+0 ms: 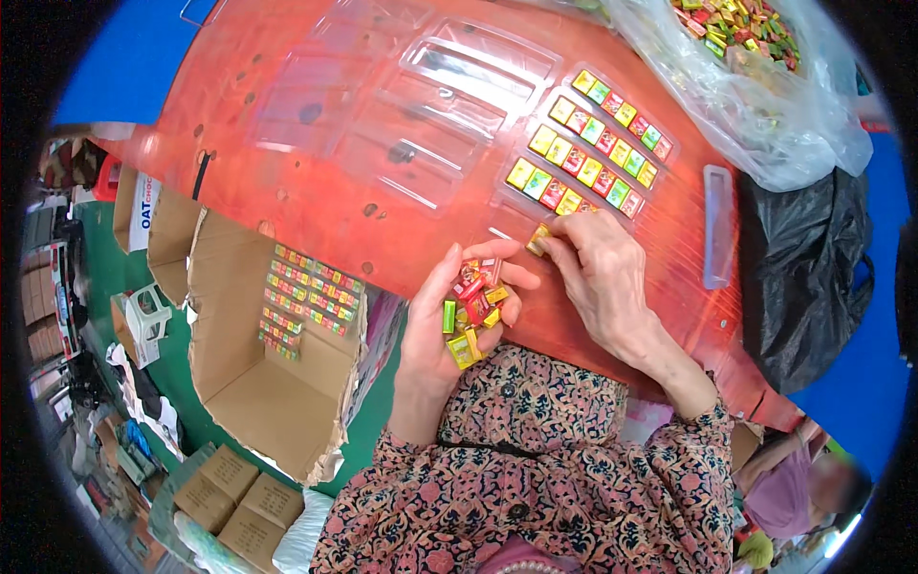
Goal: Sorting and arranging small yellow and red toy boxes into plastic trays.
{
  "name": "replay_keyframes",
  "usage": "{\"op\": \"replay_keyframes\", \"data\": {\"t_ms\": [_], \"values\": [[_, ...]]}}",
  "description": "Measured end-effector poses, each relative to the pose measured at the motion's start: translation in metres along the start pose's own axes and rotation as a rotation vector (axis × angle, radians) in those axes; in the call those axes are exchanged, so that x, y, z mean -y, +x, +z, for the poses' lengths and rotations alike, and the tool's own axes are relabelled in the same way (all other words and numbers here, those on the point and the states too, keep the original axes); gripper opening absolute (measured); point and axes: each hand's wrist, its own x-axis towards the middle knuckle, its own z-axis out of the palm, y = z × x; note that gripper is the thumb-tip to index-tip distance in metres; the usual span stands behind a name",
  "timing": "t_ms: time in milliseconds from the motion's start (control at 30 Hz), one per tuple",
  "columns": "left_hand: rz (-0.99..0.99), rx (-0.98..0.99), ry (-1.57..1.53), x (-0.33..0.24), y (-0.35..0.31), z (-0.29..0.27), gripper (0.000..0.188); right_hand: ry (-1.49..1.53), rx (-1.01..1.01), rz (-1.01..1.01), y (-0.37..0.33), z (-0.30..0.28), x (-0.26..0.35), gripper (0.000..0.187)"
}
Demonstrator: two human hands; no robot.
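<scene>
My left hand (426, 349) is cupped palm up, holding a small heap of wrapped candies (473, 292) in red, yellow and green. My right hand (607, 273) pinches a yellow wrapped candy (538, 239) between thumb and forefinger, at the near edge of a clear plastic tray (501, 199). In that tray, several slanting rows of candies (593, 172) lie side by side. Part of the nearest row is hidden behind my right fingers.
More clear trays (402, 153) lie on the red table (258, 196). A clear bag (813, 143) of loose candies (741, 33) sits far right, above a black bag (803, 277). Left of the table stands an open carton (268, 392) containing filled trays (311, 297).
</scene>
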Motion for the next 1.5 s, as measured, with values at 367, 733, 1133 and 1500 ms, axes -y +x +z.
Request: {"op": "replay_keyframes", "data": {"t_ms": [367,733,1133,1500], "values": [[-0.087,-0.087,-0.018,0.004,-0.006,-0.002,0.054,0.298,0.210,-0.186,0.019,-0.004,0.029,0.016],[-0.095,-0.039,-0.038,0.003,-0.003,-0.001,0.052,0.193,0.320,-0.341,0.022,-0.004,0.029,0.018],[-0.096,0.013,0.054,0.005,-0.001,-0.002,0.057,0.138,0.400,-0.387,0.016,-0.014,0.023,0.016],[-0.016,-0.080,0.075,0.000,-0.005,0.003,0.056,-0.127,0.354,-0.137,0.010,-0.059,0.002,0.011]]}}
